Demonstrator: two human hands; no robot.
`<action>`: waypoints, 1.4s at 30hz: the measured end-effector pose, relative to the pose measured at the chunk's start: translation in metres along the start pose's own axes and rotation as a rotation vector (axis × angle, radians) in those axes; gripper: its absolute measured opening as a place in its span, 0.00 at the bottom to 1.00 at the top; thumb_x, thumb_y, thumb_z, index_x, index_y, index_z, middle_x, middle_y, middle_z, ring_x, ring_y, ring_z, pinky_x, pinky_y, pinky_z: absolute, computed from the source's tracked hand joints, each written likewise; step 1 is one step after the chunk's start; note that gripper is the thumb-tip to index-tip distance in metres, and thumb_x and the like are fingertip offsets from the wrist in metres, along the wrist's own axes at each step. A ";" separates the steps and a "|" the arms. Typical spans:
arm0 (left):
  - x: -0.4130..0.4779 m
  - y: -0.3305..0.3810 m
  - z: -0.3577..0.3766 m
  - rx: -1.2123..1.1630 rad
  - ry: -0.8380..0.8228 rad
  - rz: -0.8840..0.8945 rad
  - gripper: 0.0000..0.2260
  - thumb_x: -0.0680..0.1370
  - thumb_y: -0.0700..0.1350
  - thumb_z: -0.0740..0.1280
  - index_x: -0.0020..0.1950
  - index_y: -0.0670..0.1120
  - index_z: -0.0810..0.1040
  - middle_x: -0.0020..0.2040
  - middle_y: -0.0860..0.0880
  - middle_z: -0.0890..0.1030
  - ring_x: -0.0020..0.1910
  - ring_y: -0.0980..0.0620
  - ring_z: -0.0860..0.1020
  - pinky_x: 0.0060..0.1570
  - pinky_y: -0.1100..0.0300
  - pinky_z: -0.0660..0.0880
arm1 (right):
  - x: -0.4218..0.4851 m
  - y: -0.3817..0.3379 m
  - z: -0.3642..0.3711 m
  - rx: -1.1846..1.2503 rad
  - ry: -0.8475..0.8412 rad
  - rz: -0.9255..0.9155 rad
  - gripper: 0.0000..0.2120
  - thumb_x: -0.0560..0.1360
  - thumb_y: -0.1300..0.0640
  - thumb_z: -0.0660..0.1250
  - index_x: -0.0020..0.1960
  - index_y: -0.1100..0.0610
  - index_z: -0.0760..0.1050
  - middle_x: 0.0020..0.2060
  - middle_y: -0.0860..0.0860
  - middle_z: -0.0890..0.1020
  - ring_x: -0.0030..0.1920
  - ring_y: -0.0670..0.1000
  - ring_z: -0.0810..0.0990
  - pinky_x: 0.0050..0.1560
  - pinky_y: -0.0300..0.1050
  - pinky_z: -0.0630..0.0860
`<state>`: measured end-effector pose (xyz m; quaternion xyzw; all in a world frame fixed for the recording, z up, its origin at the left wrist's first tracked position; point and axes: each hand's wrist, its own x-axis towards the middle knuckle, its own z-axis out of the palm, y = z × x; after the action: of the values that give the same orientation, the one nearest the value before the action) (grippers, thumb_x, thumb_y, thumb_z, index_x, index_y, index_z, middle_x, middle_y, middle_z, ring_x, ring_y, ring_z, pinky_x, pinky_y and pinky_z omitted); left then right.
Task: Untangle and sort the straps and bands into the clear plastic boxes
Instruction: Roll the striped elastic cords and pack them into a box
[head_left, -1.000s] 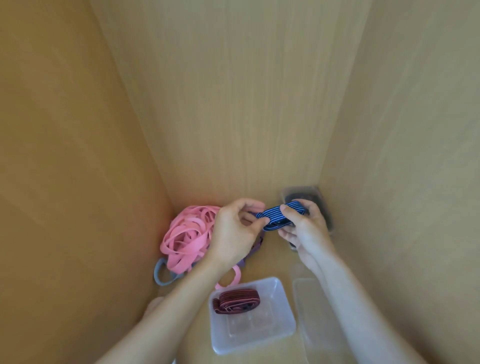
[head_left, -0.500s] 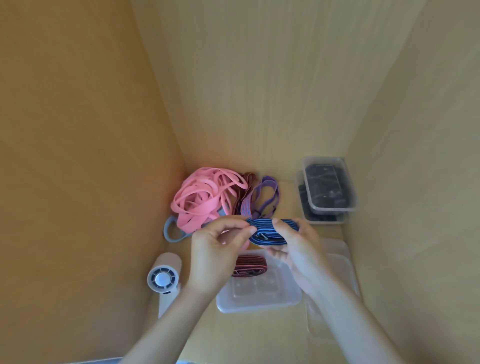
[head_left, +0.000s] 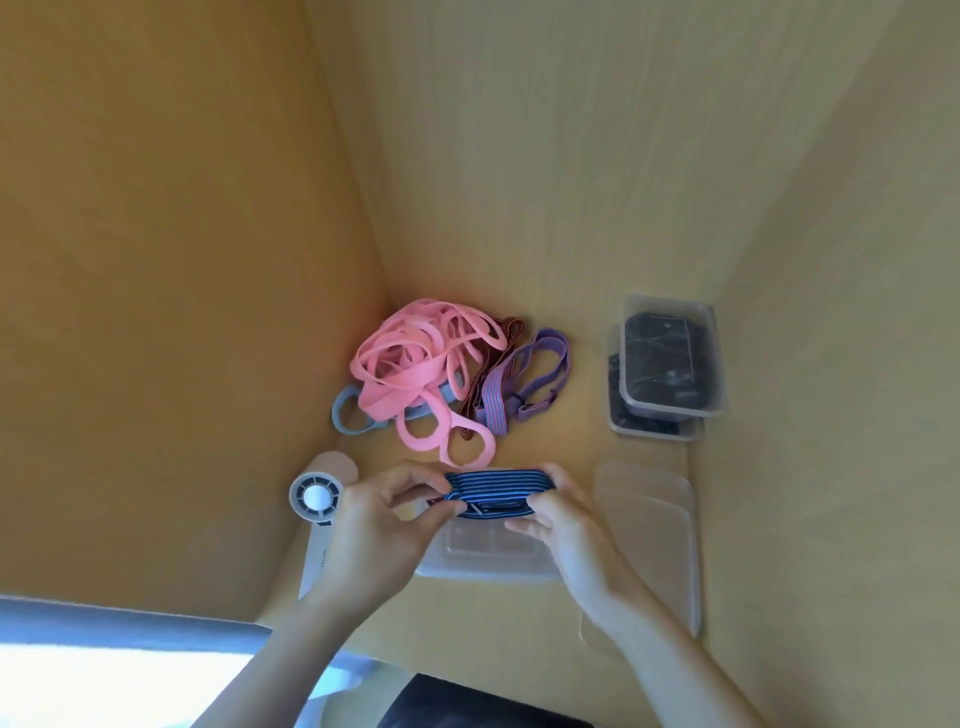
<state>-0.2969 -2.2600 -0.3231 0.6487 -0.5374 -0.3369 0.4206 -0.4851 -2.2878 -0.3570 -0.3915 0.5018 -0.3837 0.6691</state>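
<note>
My left hand (head_left: 382, 525) pinches the left end of the folded blue strap (head_left: 496, 483) and my right hand (head_left: 566, 530) pinches its right end, fingers curled round it. The strap sits over the far edge of the open box (head_left: 488, 564). Pink bands (head_left: 415, 358) lie tangled with a purple strap (head_left: 540, 374) in the far corner. Stacked boxes (head_left: 670, 364) hold dark contents at far right. Lids (head_left: 649, 519) lie by my right hand, a fan (head_left: 316, 498) at left.

Left hand (head_left: 382, 525): back toward the camera, thumb and forefinger pinching the left end of a folded blue striped strap (head_left: 498, 480). Right hand (head_left: 569, 530): mirrored, thumb and curled fingers pinching the right end. Forearms (head_left: 664, 665): both bare, entering from the lower edge, converging toward the strap.
</note>
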 end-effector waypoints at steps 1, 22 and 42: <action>-0.001 -0.003 -0.003 0.005 0.003 -0.014 0.11 0.69 0.34 0.79 0.40 0.48 0.82 0.44 0.59 0.86 0.46 0.58 0.85 0.52 0.64 0.79 | -0.002 0.003 -0.002 -0.090 -0.021 -0.046 0.17 0.68 0.58 0.60 0.56 0.54 0.77 0.59 0.60 0.79 0.56 0.52 0.82 0.59 0.52 0.79; 0.021 -0.055 -0.026 0.285 -0.221 0.091 0.14 0.69 0.47 0.81 0.45 0.61 0.79 0.42 0.56 0.81 0.39 0.53 0.73 0.40 0.56 0.75 | 0.007 0.023 -0.010 -0.744 -0.060 -0.327 0.15 0.73 0.64 0.75 0.55 0.49 0.78 0.53 0.39 0.75 0.51 0.47 0.81 0.53 0.46 0.80; 0.016 -0.071 -0.006 0.508 -0.121 0.405 0.16 0.62 0.40 0.84 0.43 0.51 0.82 0.41 0.60 0.82 0.41 0.57 0.72 0.38 0.66 0.66 | 0.016 0.038 0.003 -1.121 0.102 -0.267 0.19 0.68 0.63 0.74 0.52 0.47 0.72 0.48 0.41 0.75 0.45 0.48 0.79 0.44 0.51 0.78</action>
<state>-0.2590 -2.2693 -0.3848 0.5917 -0.7462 -0.1398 0.2711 -0.4744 -2.2863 -0.3971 -0.7271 0.6063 -0.1587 0.2803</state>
